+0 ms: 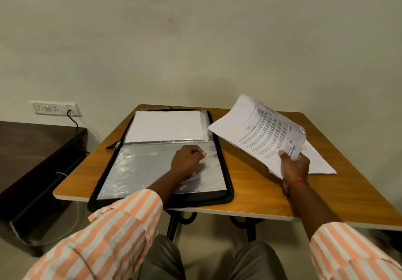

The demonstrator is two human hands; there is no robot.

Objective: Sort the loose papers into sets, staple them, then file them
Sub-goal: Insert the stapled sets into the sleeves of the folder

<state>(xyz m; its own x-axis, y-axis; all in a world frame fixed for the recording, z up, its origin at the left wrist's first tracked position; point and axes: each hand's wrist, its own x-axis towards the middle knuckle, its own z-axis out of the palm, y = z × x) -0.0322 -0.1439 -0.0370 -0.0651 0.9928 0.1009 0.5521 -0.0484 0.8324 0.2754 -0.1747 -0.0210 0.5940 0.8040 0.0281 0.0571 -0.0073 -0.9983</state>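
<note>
The right hand (294,167) grasps a sheaf of printed white papers (261,132) by its near corner, raised above the wooden table (252,190). The left hand (187,160), fingers curled, pinches a clear plastic sleeve (139,166) in the open black zip folder (230,193). The step should go best if that sleeve's mouth is spread wide and the sheaf is then slid in squarely.
</note>
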